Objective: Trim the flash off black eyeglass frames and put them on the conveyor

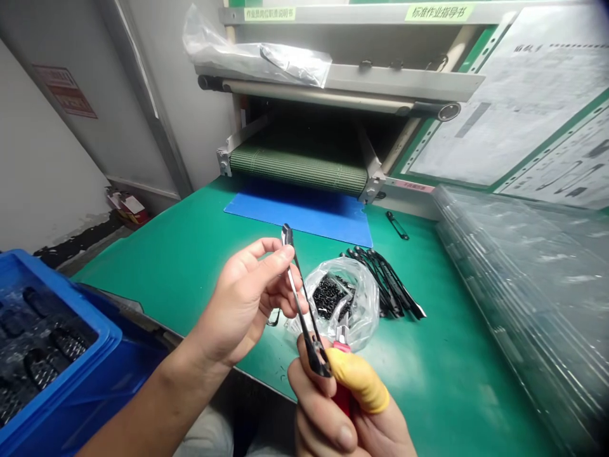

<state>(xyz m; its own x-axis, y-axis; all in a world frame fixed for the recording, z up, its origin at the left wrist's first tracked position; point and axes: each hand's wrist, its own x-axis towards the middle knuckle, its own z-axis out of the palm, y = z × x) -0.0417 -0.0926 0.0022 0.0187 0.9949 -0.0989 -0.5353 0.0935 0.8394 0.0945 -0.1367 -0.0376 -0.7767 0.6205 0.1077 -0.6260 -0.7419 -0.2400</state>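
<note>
My left hand (254, 285) pinches the upper end of a long, narrow black looped part (302, 304), held tilted above the table. My right hand (342, 400) has its fingers closed on the lower end of the same part. On the right thumb is a yellow finger cot (359, 381). A red-handled tool (343, 400) with a metal tip is also held in my right hand; its kind is partly hidden. Just beyond, a clear plastic bag (364, 301) holds many small black pieces (330, 295). Several similar long black parts (387, 279) lie beside the bag.
A green table (190, 254) carries a blue sheet (304, 216) under the end of a green conveyor belt (297, 166). One black looped part (397, 225) lies apart. Clear plastic trays (523, 285) are stacked at right. A blue bin (107, 330) with black parts stands at left.
</note>
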